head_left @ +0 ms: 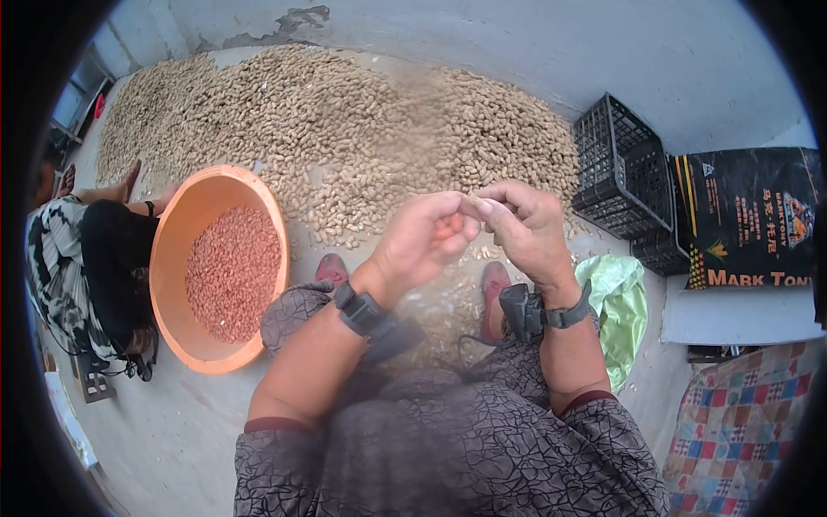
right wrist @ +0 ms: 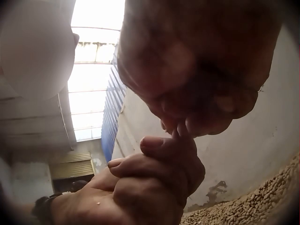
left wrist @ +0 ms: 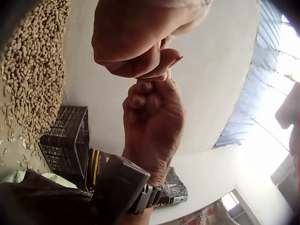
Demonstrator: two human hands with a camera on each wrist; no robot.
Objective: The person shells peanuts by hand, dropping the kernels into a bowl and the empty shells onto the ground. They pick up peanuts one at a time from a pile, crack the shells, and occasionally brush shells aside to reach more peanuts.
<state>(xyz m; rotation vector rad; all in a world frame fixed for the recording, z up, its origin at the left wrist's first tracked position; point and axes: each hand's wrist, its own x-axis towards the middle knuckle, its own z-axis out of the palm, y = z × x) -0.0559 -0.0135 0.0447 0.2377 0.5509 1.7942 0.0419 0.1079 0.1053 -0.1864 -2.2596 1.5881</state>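
In front of the lap, the left hand [head_left: 426, 241] and the right hand [head_left: 530, 237] meet at their fingertips. Between them they pinch a small tan peanut [head_left: 472, 205], mostly covered by the fingers. Reddish peanut kernels [head_left: 448, 227] lie in the curled fingers of the left hand. In the left wrist view the right hand [left wrist: 152, 117] has its fingers bent toward the palm, thumb and forefinger meeting the left hand [left wrist: 140, 42]. From the right wrist, the left hand [right wrist: 150, 183] shows below the dark, close right hand [right wrist: 197, 75].
Unshelled peanuts [head_left: 345, 129] form a wide heap along the wall. An orange basin [head_left: 164, 284] with shelled red kernels [head_left: 233, 276] stands at left, beside another seated person [head_left: 86, 267]. Black crates [head_left: 620, 164], a black printed sack [head_left: 749, 215] and a pale green bag [head_left: 624, 302] are at right.
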